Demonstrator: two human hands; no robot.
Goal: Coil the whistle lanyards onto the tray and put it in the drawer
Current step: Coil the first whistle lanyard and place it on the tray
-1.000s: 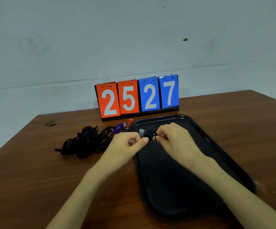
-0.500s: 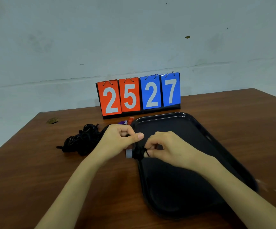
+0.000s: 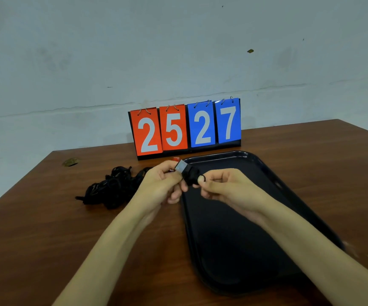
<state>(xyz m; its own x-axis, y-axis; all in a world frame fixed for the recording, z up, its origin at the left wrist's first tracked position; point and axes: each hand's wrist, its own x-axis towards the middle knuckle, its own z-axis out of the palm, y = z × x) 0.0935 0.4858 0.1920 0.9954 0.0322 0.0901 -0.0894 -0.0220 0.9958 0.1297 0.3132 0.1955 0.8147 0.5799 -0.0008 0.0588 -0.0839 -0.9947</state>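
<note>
A black tray (image 3: 240, 239) lies on the wooden table, right of centre. Above its far left corner both hands hold one whistle (image 3: 184, 170), grey-tipped with a black body. My left hand (image 3: 161, 186) grips the whistle's grey end. My right hand (image 3: 222, 186) pinches the black lanyard cord (image 3: 195, 178) wound at the whistle's other end. A tangled pile of black lanyards (image 3: 110, 187) lies on the table left of my left hand, partly hidden behind it.
A flip scoreboard (image 3: 187, 129) reading 25 and 27 stands behind the tray at the table's back. A small red thing (image 3: 175, 159) peeks out at its base. A brownish scrap (image 3: 70, 162) lies at the back left table edge. A pale wall rises behind.
Both hands dipped toward me with the whistle, then rose again over the tray's far left corner. My left hand now grips the whistle's grey end.
</note>
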